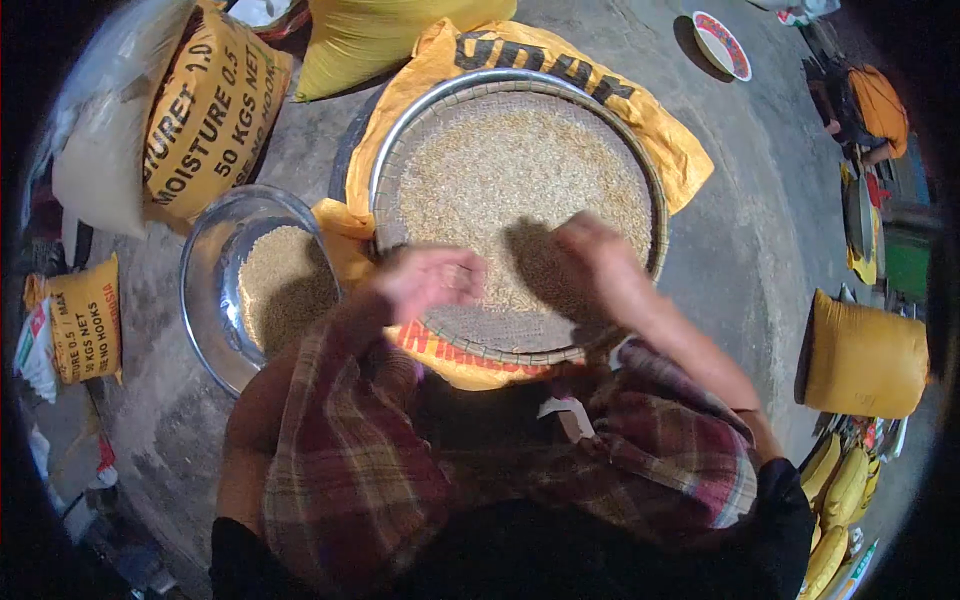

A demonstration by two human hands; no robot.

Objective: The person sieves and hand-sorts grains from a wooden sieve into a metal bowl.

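Observation:
A round woven winnowing tray holds a spread layer of pale grain. Beneath it shows the rim of a metal basin, set on a yellow printed sack. My left hand hovers over the tray's near left part, its fingers stretched toward the middle, slightly bent and blurred. Above the grain on the right is my right hand, its fingers bent down and smeared by motion; whether it holds any grain is hidden. A second metal basin with a grain heap stands at my left.
Full yellow sacks stand at the upper left and far left; a stuffed sack is at the right. A patterned plate lies on the concrete floor. Bananas lie lower right. Another person is at the right edge.

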